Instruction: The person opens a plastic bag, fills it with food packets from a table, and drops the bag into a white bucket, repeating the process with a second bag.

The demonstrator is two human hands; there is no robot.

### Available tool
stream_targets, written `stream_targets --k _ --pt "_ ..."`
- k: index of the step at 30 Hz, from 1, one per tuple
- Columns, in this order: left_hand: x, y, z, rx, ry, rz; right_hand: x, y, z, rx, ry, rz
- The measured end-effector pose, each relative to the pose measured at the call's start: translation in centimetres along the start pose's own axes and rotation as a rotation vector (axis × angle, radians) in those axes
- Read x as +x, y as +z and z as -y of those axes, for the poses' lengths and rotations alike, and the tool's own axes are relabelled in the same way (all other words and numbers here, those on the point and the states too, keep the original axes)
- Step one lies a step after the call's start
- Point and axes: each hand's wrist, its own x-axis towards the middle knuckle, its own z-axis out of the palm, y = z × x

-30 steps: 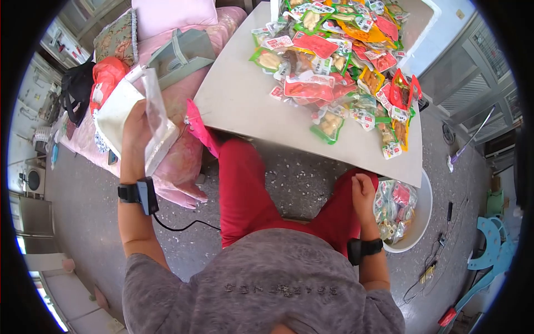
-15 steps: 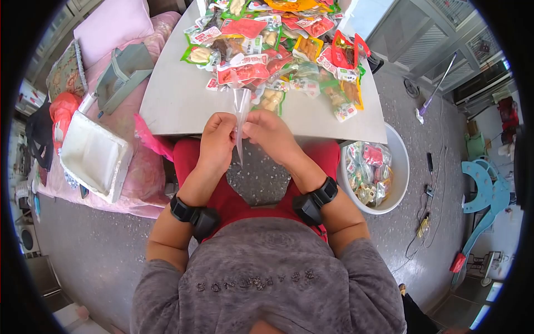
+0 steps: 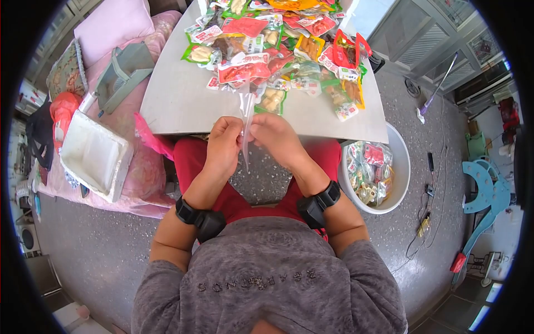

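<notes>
Between my two hands, at the table's front edge, a clear plastic bag stands upright and thin, seen nearly edge-on. My left hand pinches its left side with bent fingers. On the other side my right hand grips the bag with thumb and fingers closed. Just beyond the hands lies a green-edged packet with pale food in it. A red packet is behind the bag's top, at the near side of a large heap of colourful food packets.
The pale table bears the heap. A white tub with packets stands on the floor at right. At left, a bed holds a white foam box and a grey-green caddy. A blue stand is far right.
Both hands have shifted slightly right and towards my body with the clear bag between them. Their closed grips look the same.
</notes>
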Motion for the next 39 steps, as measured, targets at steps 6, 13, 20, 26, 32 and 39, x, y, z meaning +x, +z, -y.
stream_targets --k 6,13,20,26,32,39 --pt "0.5 -0.7 0.6 0.041 0.055 0.013 0.2 0.1 -0.6 -0.097 -0.070 -0.014" --pt "0.6 -1.4 0.8 -0.066 -0.021 0.093 0.2 -0.1 -0.5 -0.051 -0.032 0.011" --pt "0.3 -0.6 0.1 -0.159 -0.126 0.044 0.0 0.0 -0.3 -0.170 -0.110 0.036" --pt "0.7 -1.4 0.9 -0.053 -0.032 0.078 0.2 -0.1 -1.3 -0.087 -0.122 0.045" --pt "0.3 -0.2 0.6 0.048 0.024 -0.023 0.4 -0.5 -1.5 -0.021 -0.083 0.080" --pt "0.1 -0.1 0.6 0.027 0.016 0.001 0.1 -0.4 -0.6 0.047 -0.036 0.086"
